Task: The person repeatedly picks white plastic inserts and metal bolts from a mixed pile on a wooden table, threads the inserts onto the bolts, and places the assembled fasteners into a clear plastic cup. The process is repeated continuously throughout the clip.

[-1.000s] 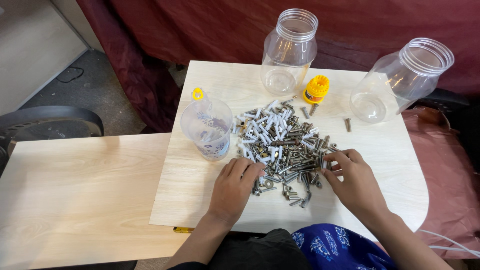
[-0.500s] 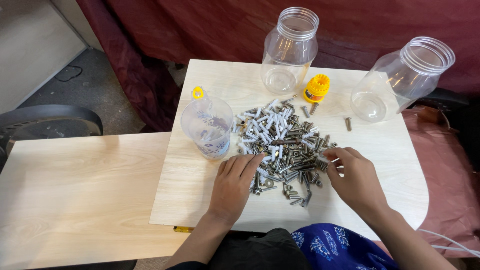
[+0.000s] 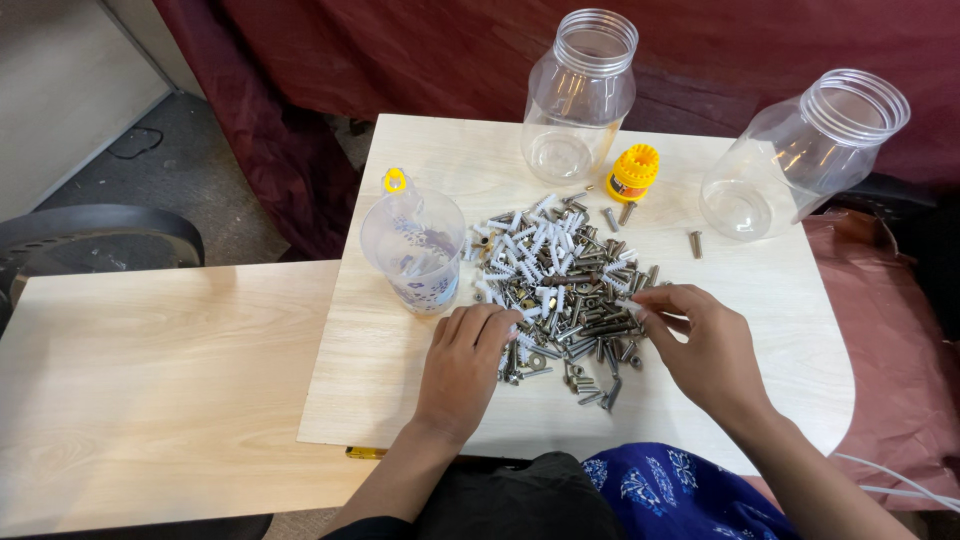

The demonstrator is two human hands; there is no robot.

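Observation:
A heap of metal screws, bolts and white plastic wall plugs lies in the middle of a light wooden board. My left hand rests flat at the heap's near left edge, fingers touching the pieces. My right hand sits at the heap's right edge, thumb and fingertips pinched together on a small piece. A clear plastic cup with a yellow tab stands left of the heap, close to my left hand.
Two open clear plastic jars stand at the back, one in the middle and one tilted at the right. A yellow ribbed cap and a lone screw lie between them. A second wooden table adjoins at the left.
My right hand has slid left along the heap's edge and its fingers have closed on a piece. My left hand has barely shifted.

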